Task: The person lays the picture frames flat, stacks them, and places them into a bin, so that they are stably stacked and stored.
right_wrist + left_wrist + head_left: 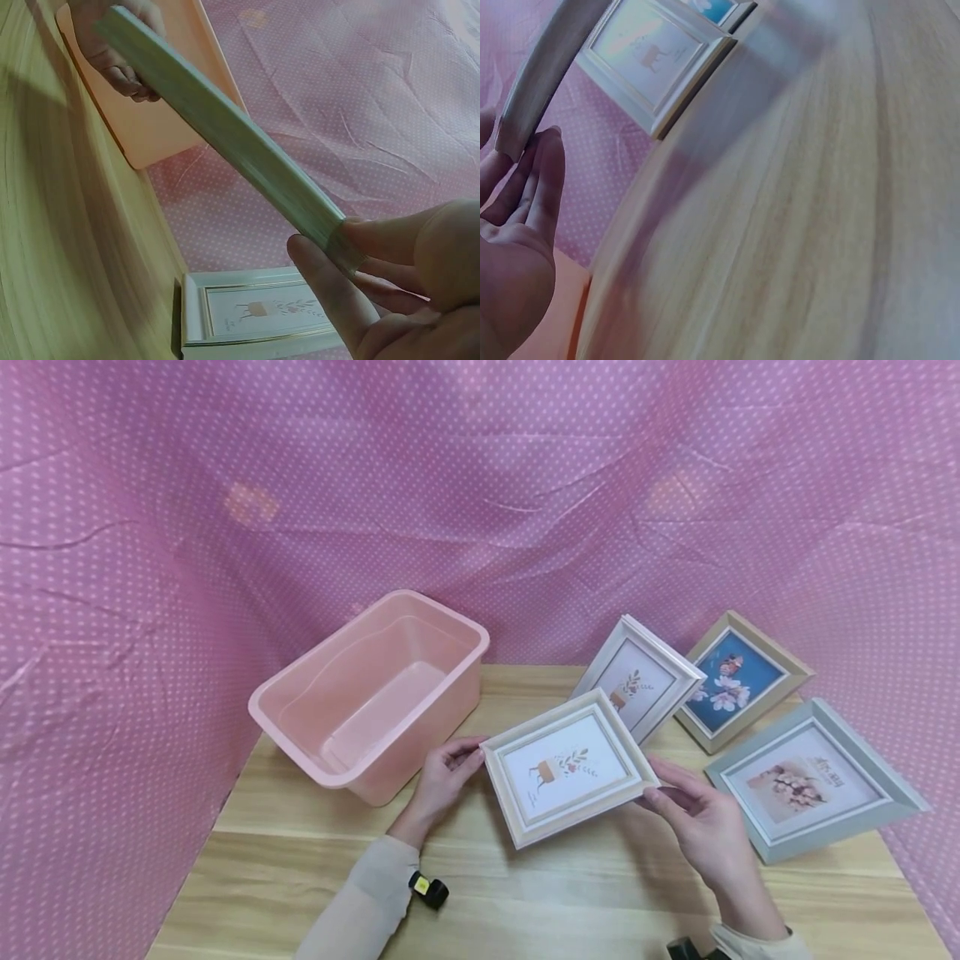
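A cream-white picture frame (570, 768) with a deer-and-flowers print is held up over the table, face upward and tilted. My left hand (442, 781) pinches its left corner between thumb and fingers. At the opposite corner, my right hand (701, 827) grips the edge, thumb on the front side. In the left wrist view, the held frame (544, 71) appears edge-on above the left hand (517, 255). The right wrist view shows the frame's side (225, 139) running from the right hand (420, 292) toward the left one. Behind it stands a white frame (678, 681) with a similar print.
A pink plastic bin (450, 718) stands at the back left, with no contents visible. Behind the white frame's right side are a tan frame (776, 693) with a blue blossom picture and, nearer, a grey-green frame (862, 818). Pink dotted cloth (525, 510) surrounds the wooden table (525, 910).
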A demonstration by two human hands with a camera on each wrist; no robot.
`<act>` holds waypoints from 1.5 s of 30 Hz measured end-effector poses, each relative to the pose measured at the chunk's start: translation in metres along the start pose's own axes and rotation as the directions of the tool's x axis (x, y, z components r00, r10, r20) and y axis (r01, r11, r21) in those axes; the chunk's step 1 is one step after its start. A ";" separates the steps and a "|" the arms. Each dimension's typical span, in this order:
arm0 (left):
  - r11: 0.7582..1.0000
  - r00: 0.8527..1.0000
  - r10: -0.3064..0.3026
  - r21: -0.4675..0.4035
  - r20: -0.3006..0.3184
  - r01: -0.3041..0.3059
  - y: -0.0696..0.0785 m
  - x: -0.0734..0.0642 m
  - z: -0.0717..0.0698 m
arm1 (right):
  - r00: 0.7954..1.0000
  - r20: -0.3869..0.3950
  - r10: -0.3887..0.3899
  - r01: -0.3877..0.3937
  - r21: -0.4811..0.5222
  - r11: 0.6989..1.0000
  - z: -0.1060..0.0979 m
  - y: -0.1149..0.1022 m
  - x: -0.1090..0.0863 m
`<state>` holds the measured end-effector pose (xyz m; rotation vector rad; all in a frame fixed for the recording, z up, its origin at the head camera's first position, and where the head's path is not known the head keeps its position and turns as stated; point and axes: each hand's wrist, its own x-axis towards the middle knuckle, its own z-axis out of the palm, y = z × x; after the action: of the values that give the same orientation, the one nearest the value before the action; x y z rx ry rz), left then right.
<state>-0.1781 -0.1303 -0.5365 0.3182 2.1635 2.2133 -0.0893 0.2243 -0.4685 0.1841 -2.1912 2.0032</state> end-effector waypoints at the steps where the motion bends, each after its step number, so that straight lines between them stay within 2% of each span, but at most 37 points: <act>1: 1.000 1.000 -0.002 -0.004 0.008 0.002 -0.001 0.000 -0.001 | 1.000 -0.005 0.003 -0.003 -0.015 1.000 0.000 0.000 0.000; 5: 1.000 1.000 -0.015 -0.024 -0.003 0.015 -0.003 0.000 -0.001 | 1.000 0.012 -0.005 0.006 -0.067 0.998 -0.001 0.003 0.001; 9: 0.998 0.997 -0.030 -0.055 -0.074 0.026 -0.002 0.001 0.002 | 0.999 0.041 -0.014 0.019 -0.137 0.990 -0.002 0.005 0.001; 13: 0.997 0.989 -0.041 -0.076 -0.144 0.030 -0.001 0.003 0.005 | 0.999 0.048 0.010 0.000 -0.206 0.979 0.000 0.005 -0.001; 20: 0.998 0.977 -0.020 -0.068 -0.214 0.005 -0.002 0.005 0.008 | 0.998 0.036 0.057 -0.045 -0.256 0.966 0.002 0.008 -0.003; 28: 0.992 0.960 -0.097 -0.098 -0.261 0.074 -0.002 0.008 0.011 | 0.997 0.033 0.074 -0.060 -0.318 0.946 0.003 0.014 -0.007; 35: 0.996 0.963 -0.084 -0.043 -0.258 0.076 -0.002 0.009 0.010 | 0.995 0.035 0.097 -0.079 -0.353 0.932 0.002 0.016 -0.009; 37: 0.997 0.965 -0.077 -0.005 -0.249 0.078 -0.001 0.009 0.010 | 0.994 0.032 0.103 -0.083 -0.392 0.916 0.001 0.016 -0.009; 42: 0.994 0.975 -0.072 0.070 -0.209 0.088 0.001 0.010 0.009 | 0.998 0.015 0.068 -0.050 -0.527 0.848 0.001 0.019 -0.011; 45: 0.990 0.979 -0.071 0.107 -0.189 0.092 0.000 0.010 0.009 | 0.999 0.015 0.048 -0.032 -0.555 0.831 0.002 0.021 -0.012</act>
<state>-0.1867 -0.1198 -0.5349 0.0248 2.3558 2.1569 -0.0820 0.2242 -0.4914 0.0866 -2.7006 1.2921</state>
